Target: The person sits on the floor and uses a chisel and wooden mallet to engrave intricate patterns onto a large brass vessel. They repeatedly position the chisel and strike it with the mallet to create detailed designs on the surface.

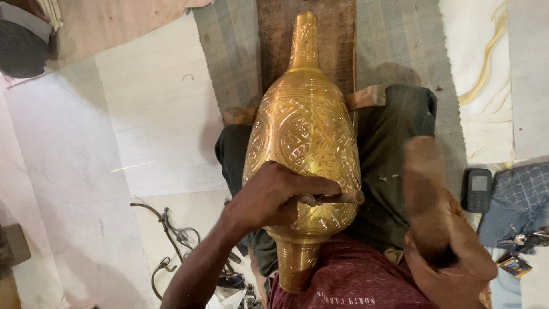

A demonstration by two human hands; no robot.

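A large engraved brass vase [303, 126] lies on its side across my lap, its neck pointing away from me. My left hand [274, 197] rests on the vase's lower body and grips a thin metal chisel [337, 198] laid against the engraved surface. My right hand [452, 263] is raised at the right, closed around a wooden mallet [426, 189] that is blurred with motion. The mallet head hangs to the right of the chisel's end, apart from it.
A wooden plank [331, 40] runs under the vase over a striped mat [229, 51]. A dark mobile phone [477, 190] lies on the right near a blue checked cloth [523, 189]. Bent metal tools [168, 240] sit on the pale tiled floor [114, 143] at left.
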